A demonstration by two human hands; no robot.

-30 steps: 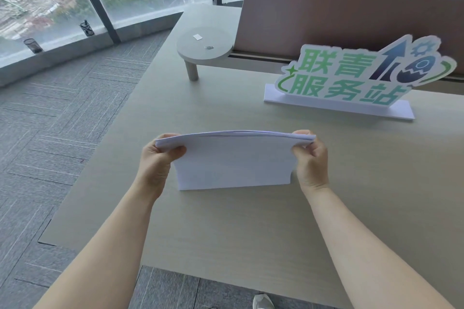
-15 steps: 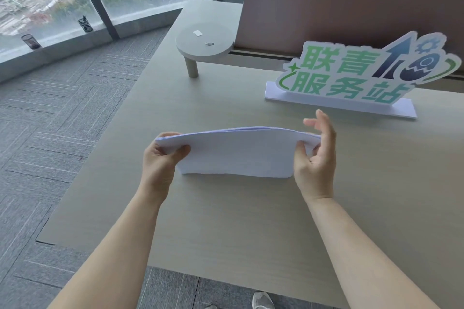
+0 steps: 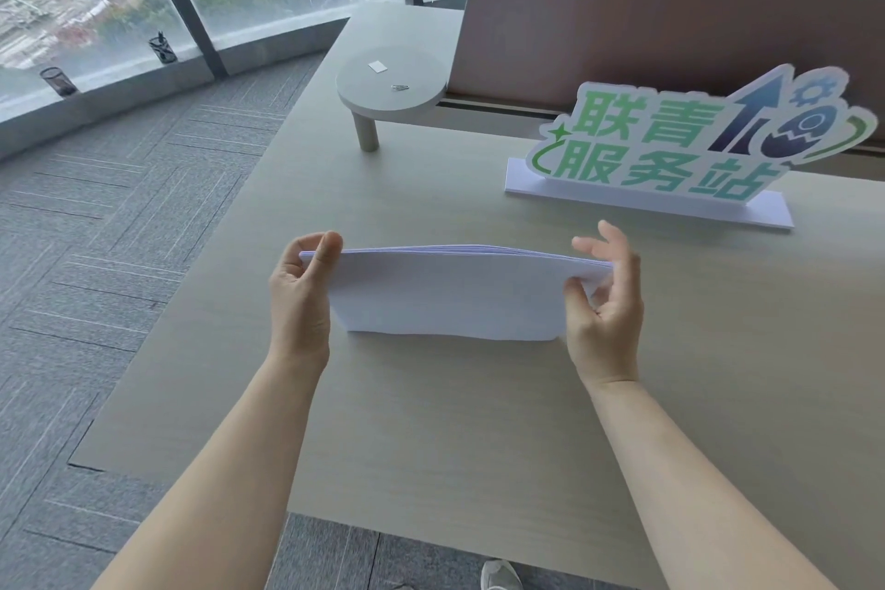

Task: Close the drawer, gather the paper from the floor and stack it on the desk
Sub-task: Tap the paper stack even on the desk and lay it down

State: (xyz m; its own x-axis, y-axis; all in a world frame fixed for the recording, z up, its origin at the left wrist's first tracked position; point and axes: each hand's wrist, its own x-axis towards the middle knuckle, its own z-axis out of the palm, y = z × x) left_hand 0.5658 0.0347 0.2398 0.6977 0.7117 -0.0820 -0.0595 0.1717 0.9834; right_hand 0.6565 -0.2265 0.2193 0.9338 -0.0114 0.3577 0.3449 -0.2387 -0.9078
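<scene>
A stack of white paper (image 3: 450,297) stands on its long edge on the pale wooden desk (image 3: 431,436), bowed slightly at the top. My left hand (image 3: 301,297) pinches the stack's upper left corner between thumb and fingers. My right hand (image 3: 606,302) holds the upper right corner with the thumb in front, while its fingers are spread loosely behind the sheets. The stack's bottom edge touches the desk. No drawer is in view.
A white sign with green characters (image 3: 689,144) stands behind the paper. A small round shelf (image 3: 390,81) with a paper clip sits at the back, beside a brown divider panel (image 3: 646,34). Grey carpet (image 3: 96,254) lies left of the desk edge; two pen holders stand by the window.
The stack's bottom edge has dropped and risen against the desk while staying on edge. My right hand's fingers have opened out behind the paper; my left hand shifted to pinch the corner.
</scene>
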